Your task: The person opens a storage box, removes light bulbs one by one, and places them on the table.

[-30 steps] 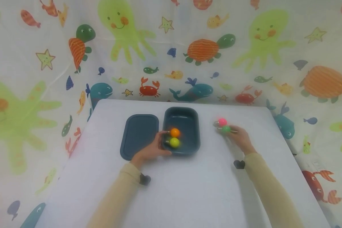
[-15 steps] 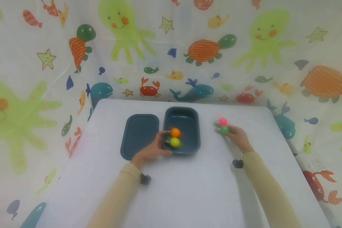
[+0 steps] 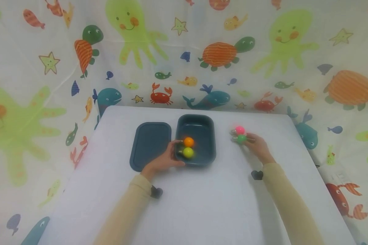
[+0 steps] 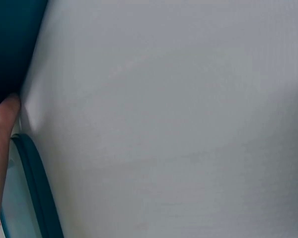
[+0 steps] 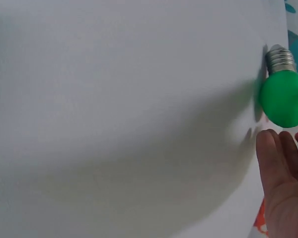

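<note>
Curtain [image 3: 159, 20]: printed with sea creatures; we see it rise well beyond both sets of fingers.
Table [image 3: 214, 204]: white-covered; it spreads beneath the left fingers [image 3: 172, 145] and right fingers [image 3: 256, 136] alike.
Box [image 3: 203, 146]: dark blue-green; just right of the left fingers, well apart from the right ones.
Lid [image 3: 153, 141]: flat on the table; just left of the left fingers.
Left hand [image 3: 164, 161]: we see it holding the near left corner of the box, fingers along the side, thumb at the front.
Right hand [image 3: 259, 148]: fingertips at the green bulb [image 3: 241, 138]; one digit overlaps it, others look straight; we cannot tell whether they pinch it.
Orange bulb [image 3: 188, 142], yellow bulb [image 3: 188, 153]: inside the box; screw bases toward the left fingers.
Pink bulb [image 3: 240, 130]: just beyond the green one, past the right fingertips.
</note>
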`<state>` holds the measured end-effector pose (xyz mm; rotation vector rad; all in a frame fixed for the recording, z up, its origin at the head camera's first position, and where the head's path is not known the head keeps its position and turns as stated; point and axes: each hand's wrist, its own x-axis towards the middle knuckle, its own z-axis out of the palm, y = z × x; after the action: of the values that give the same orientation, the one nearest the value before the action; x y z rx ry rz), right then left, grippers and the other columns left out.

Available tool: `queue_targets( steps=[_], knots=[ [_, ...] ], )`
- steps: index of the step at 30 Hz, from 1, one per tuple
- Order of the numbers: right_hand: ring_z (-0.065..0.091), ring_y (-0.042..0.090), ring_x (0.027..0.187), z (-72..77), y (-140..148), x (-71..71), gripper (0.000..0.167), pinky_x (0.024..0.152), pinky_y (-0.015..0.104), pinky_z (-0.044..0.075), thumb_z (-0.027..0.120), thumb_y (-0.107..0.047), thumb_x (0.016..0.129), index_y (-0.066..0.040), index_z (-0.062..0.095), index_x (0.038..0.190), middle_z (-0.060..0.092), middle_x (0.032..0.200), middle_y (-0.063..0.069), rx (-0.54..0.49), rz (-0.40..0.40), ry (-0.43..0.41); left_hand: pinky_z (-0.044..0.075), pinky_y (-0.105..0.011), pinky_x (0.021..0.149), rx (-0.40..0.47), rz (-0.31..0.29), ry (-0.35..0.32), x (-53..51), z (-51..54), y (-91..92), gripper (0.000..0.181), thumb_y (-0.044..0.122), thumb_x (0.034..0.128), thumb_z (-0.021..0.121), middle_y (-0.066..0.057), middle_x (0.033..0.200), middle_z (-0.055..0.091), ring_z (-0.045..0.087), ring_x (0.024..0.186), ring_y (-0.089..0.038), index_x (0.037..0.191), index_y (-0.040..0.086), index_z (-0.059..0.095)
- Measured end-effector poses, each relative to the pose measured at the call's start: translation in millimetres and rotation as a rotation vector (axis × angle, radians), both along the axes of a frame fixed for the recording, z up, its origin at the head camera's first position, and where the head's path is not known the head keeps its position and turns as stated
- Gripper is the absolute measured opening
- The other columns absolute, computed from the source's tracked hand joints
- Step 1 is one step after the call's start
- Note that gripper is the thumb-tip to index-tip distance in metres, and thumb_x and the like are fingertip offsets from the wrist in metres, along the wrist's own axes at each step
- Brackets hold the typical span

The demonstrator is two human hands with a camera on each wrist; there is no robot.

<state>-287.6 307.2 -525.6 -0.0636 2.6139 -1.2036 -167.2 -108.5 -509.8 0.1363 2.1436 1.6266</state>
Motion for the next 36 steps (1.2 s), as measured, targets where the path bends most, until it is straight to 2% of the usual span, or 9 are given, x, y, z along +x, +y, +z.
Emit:
queue_targets(
  steps=[3,7,13,17,21,27,36],
  knots=[
    [0.039,0.04,0.135,4.5,1,-4.1,0.064,0.108,0.053,0.036,0.059,-0.03,0.098,-0.003,0.033,0.15,0.04,0.149,0.022,0.004,0.001,0.042,0.022,-0.054,0.115,0.007,0.0,0.009,4.8,11.9,1.5,0.095,0.019,0.0829,0.079,-0.017,0.163,0.002,0.029,0.139,-0.036,0.152,0.021,0.013],
    [0.041,0.04,0.134,18.2,-7,-6.3,0.062,0.107,0.054,0.037,0.058,-0.028,0.099,-0.002,0.033,0.15,0.042,0.148,0.023,-0.009,-0.006,0.091,0.023,-0.054,0.115,0.008,0.007,0.005,5.3,12.9,2.0,0.096,0.019,0.0825,0.079,-0.017,0.163,0.003,0.031,0.138,-0.036,0.152,0.022,0.014],
    [0.04,0.037,0.135,41.2,-32,-1.7,0.06,0.11,0.051,0.034,0.061,-0.023,0.098,-0.006,0.036,0.15,0.043,0.148,0.02,-0.117,-0.049,0.104,0.026,-0.054,0.114,0.003,0.013,-0.001,5.0,12.9,2.2,0.095,0.018,0.0823,0.079,-0.018,0.162,0.009,0.037,0.134,-0.035,0.152,0.022,0.015],
    [0.041,0.035,0.135,50.4,-49,0.1,0.06,0.111,0.05,0.033,0.064,-0.021,0.096,-0.005,0.039,0.148,0.044,0.147,0.019,-0.18,-0.02,0.125,0.028,-0.053,0.113,-0.008,0.017,-0.007,-1.0,-2.1,1.1,0.098,0.018,0.0814,0.08,-0.018,0.162,0.011,0.039,0.133,-0.035,0.153,0.023,0.013],
    [0.043,0.035,0.133,57.5,-66,-0.3,0.06,0.109,0.049,0.037,0.066,-0.022,0.095,-0.003,0.041,0.146,0.045,0.146,0.019,-0.211,0.027,0.15,0.029,-0.053,0.112,-0.015,0.026,-0.002,-5.8,-16.4,-0.1,0.1,0.02,0.0805,0.081,-0.017,0.162,0.011,0.038,0.134,-0.035,0.153,0.027,0.012],
    [0.048,0.034,0.13,67.0,-97,-2.0,0.06,0.105,0.047,0.042,0.067,-0.026,0.093,-0.003,0.045,0.144,0.049,0.143,0.019,-0.141,0.077,0.159,0.029,-0.053,0.112,-0.026,0.032,0.027,-4.0,-19.3,-3.2,0.096,0.026,0.0794,0.082,-0.013,0.162,0.015,0.04,0.133,-0.032,0.149,0.036,0.017],
    [0.054,0.031,0.123,70.6,-142,-1.0,0.055,0.1,0.047,0.047,0.067,-0.028,0.093,-0.006,0.05,0.14,0.053,0.14,0.014,-0.033,0.17,0.059,0.031,-0.051,0.112,-0.009,0.033,0.025,0.6,-16.5,-4.2,0.095,0.026,0.0791,0.082,-0.013,0.161,0.017,0.04,0.133,-0.03,0.147,0.037,0.018]
  ],
)
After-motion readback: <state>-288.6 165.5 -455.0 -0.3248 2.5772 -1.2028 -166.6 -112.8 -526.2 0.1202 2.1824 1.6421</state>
